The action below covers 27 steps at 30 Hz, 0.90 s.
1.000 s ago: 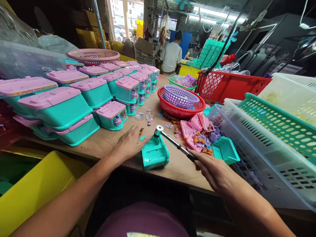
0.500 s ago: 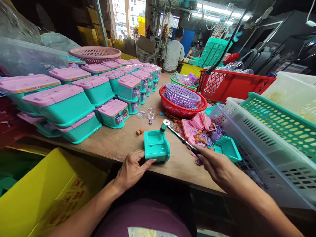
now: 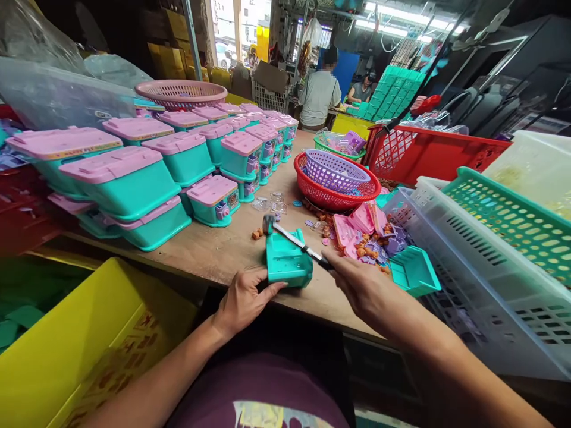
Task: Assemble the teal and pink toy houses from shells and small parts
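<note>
Judging by how the parts lie, much is finished: a bank of lidded pink-and-teal boxes (image 3: 129, 169) fills the left side of the tabletop (image 3: 218, 252), several stacked two high, with purple fittings and printed panels on the ends that show. The piece in hand seems well short of that state, since the teal box body (image 3: 289, 267) has no pink lid and no printed panel in view. It sits at the near edge of the tabletop, around the middle, glossy and moulded in one colour, with a recess toward its far side and small slots in the face turned up. The left hand (image 3: 243, 302) grips its near left corner, thumb along the near wall, the other fingers bent and partly hidden. The right hand (image 3: 361, 285) has its fingers wrapped around the grip of a hammer (image 3: 297, 241), whose head hangs by the far left corner of the body; contact cannot be told. More work appears left: loose pink and purple parts (image 3: 363, 232) and another open teal tray (image 3: 417, 273) lie toward the right edge of the tabletop
</note>
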Available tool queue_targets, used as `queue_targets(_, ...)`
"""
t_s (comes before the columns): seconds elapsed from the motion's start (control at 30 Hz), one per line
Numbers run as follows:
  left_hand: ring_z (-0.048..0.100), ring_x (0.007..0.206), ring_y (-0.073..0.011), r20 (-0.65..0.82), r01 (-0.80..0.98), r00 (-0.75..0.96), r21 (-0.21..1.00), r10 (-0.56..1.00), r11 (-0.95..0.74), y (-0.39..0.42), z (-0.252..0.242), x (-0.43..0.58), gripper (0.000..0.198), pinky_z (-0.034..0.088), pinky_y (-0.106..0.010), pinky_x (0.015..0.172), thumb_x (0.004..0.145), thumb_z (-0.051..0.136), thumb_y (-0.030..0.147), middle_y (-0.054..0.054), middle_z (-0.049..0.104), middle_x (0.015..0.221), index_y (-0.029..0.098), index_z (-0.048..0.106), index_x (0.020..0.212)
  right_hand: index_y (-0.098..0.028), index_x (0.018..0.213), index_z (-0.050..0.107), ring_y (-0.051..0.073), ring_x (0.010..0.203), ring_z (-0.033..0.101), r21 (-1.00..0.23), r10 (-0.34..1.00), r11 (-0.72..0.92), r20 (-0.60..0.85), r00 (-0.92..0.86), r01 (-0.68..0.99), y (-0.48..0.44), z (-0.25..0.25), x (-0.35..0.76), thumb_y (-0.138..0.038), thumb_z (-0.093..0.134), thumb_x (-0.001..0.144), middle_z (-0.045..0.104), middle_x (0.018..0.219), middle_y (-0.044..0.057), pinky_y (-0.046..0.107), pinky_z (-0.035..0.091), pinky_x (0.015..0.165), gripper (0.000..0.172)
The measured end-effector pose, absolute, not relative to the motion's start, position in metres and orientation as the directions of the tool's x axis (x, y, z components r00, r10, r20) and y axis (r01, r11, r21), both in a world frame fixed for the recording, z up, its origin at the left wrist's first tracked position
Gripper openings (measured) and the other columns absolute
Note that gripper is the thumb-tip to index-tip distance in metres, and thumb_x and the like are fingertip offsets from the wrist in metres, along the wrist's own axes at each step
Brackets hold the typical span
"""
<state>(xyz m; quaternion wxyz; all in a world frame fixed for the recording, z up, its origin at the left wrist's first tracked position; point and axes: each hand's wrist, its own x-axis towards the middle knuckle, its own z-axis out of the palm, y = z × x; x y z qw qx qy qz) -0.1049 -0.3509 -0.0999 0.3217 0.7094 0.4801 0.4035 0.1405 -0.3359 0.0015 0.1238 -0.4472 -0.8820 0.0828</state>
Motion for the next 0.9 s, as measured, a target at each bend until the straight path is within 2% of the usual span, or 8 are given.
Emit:
queue_targets(0.1,0.068,0.083,-0.0193,0.266,0.444,0.205,0.833,0.942,-0.331,-0.351,-0.097,-0.104,0.024,0.050,-0.028,0.078,0.092,0.061,0.040,-0.003,0.076,0.091,0.021,0.075,0.096,-0.021,0.146,0.041,0.021,0.085,0.070,-0.255,0.812,0.581,0.118,-0.571,0.773,-0.354,0.013,0.148,-0.022,0.036,0.100,0.070,0.112,0.013,0.031,0.057,0.074,0.046)
queue_targets(0.2,0.067,0.082,-0.0188,0.320,0.465,0.182,0.805,0.930,-0.368,-0.350,-0.097,-0.100,0.024,0.049,-0.028,0.077,0.092,0.060,0.039,-0.004,0.075,0.089,0.020,0.075,0.094,-0.029,0.151,0.035,0.023,0.100,0.070,-0.279,0.823,0.566,0.245,-0.512,0.776,-0.385,0.020,0.167,-0.026,0.041,0.100,0.068,0.120,0.011,0.032,0.058,0.086,0.052)
queue_targets(0.27,0.067,0.081,-0.0188,0.362,0.486,0.156,0.782,0.919,-0.390,-0.349,-0.099,-0.096,0.025,0.048,-0.028,0.075,0.092,0.060,0.039,-0.005,0.074,0.087,0.019,0.074,0.092,-0.030,0.153,0.031,0.024,0.109,0.068,-0.271,0.829,0.551,0.284,-0.481,0.789,-0.406,0.016,0.182,-0.025,0.043,0.099,0.065,0.128,0.011,0.034,0.057,0.091,0.055)
queue_targets(0.33,0.066,0.080,-0.0193,0.383,0.511,0.145,0.761,0.912,-0.401,-0.347,-0.102,-0.094,0.026,0.048,-0.029,0.074,0.092,0.060,0.039,-0.006,0.073,0.085,0.018,0.074,0.090,-0.029,0.154,0.030,0.025,0.112,0.067,-0.251,0.841,0.535,0.243,-0.483,0.806,-0.421,0.006,0.193,-0.023,0.042,0.100,0.064,0.129,0.012,0.032,0.059,0.089,0.056)
queue_targets(0.43,0.066,0.080,-0.0197,0.379,0.525,0.155,0.750,0.912,-0.401,-0.344,-0.105,-0.092,0.026,0.047,-0.030,0.074,0.093,0.059,0.039,-0.006,0.073,0.086,0.018,0.073,0.091,-0.029,0.155,0.027,0.022,0.103,0.071,-0.227,0.866,0.500,0.163,-0.474,0.836,-0.432,-0.010,0.201,-0.021,0.040,0.101,0.067,0.121,0.011,0.027,0.062,0.077,0.056)
queue_targets(0.57,0.064,0.074,-0.0177,0.393,0.510,0.142,0.758,0.909,-0.407,-0.342,-0.105,-0.092,0.028,0.045,-0.028,0.070,0.093,0.059,0.040,-0.005,0.071,0.080,0.017,0.072,0.085,-0.029,0.156,0.022,0.023,0.112,0.068,-0.223,0.846,0.527,0.228,-0.482,0.820,-0.434,-0.018,0.198,-0.019,0.041,0.100,0.063,0.130,0.012,0.027,0.061,0.084,0.060)
queue_targets(0.77,0.062,0.073,-0.0173,0.379,0.517,0.111,0.767,0.919,-0.379,-0.345,-0.107,-0.089,0.031,0.045,-0.028,0.070,0.092,0.060,0.041,-0.005,0.069,0.076,0.015,0.071,0.079,-0.024,0.155,0.028,0.024,0.115,0.067,-0.219,0.820,0.564,0.263,-0.509,0.796,-0.427,-0.025,0.182,-0.019,0.043,0.100,0.062,0.133,0.014,0.030,0.060,0.089,0.057)
queue_targets(0.9,0.060,0.069,-0.0176,0.376,0.558,0.092,0.748,0.922,-0.361,-0.343,-0.106,-0.089,0.032,0.043,-0.028,0.066,0.091,0.061,0.041,-0.005,0.066,0.072,0.015,0.068,0.075,-0.023,0.148,0.041,0.024,0.113,0.068,-0.242,0.812,0.580,0.253,-0.526,0.778,-0.424,-0.027,0.181,-0.023,0.043,0.100,0.067,0.127,0.012,0.031,0.060,0.090,0.048)
